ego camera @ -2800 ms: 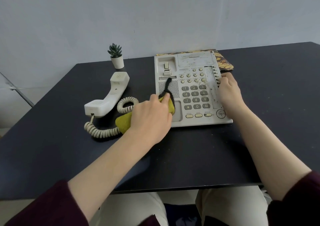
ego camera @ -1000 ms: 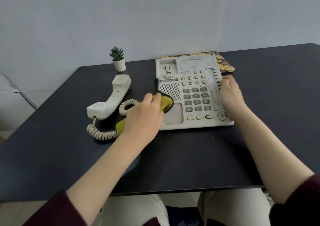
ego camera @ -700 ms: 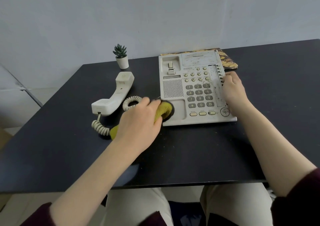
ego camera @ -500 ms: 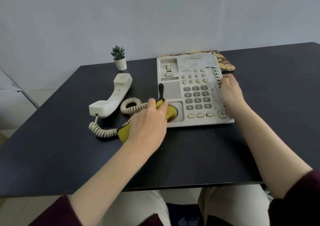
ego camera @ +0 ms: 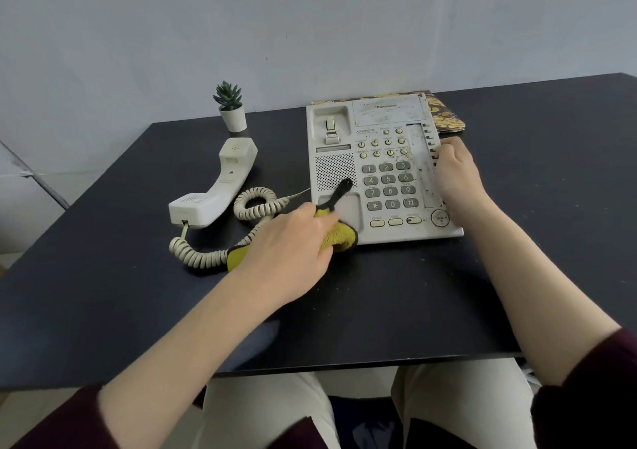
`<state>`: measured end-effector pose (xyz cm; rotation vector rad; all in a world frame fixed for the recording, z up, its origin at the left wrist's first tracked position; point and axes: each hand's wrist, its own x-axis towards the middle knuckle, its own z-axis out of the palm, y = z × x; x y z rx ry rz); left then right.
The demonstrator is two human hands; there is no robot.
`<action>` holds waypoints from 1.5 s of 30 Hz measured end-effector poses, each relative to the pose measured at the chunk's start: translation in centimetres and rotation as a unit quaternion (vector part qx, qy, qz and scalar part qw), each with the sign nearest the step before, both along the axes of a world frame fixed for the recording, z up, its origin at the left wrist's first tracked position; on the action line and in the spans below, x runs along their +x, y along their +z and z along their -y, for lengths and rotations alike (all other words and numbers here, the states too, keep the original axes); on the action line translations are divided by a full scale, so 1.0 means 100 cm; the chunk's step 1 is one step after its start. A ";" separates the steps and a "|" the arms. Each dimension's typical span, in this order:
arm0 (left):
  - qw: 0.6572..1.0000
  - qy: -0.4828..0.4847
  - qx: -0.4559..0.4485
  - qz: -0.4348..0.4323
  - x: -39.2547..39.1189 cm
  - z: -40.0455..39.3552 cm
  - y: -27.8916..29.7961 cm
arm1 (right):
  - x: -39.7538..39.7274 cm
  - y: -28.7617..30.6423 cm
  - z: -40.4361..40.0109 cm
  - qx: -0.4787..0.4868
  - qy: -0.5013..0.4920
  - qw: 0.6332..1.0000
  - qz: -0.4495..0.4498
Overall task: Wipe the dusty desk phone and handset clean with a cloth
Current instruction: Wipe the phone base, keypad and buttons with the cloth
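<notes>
Gripping a bunched yellow cloth with black trim (ego camera: 339, 236), the left hand (ego camera: 287, 241) presses it on the near-left corner of the dusty beige push-button desk phone (ego camera: 375, 169) on the black table (ego camera: 551, 190). Right hand (ego camera: 456, 176) curls over the phone's right edge, steadying it. Beige handset (ego camera: 215, 186) lies off-hook left of the phone, coiled cord (ego camera: 255, 203) beside it.

The desk phone (ego camera: 382, 169) was a cream push-button base lying flat on the dark table, keypad up, with dusty specks over its right panel and top label; its handset cradle at the far left stood empty. The handset (ego camera: 215, 186) lay face down to the left, off the base, joined by a coiled cord (ego camera: 255, 203). The cloth (ego camera: 339, 236) was yellow with a black edge, bunched on the base's near-left corner
</notes>
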<state>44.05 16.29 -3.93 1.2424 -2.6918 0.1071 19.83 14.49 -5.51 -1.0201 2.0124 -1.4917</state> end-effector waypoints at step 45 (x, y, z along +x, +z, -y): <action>0.997 0.034 -0.063 0.041 0.022 -0.006 0.011 | 0.003 0.002 -0.004 0.001 -0.013 1.000 -0.002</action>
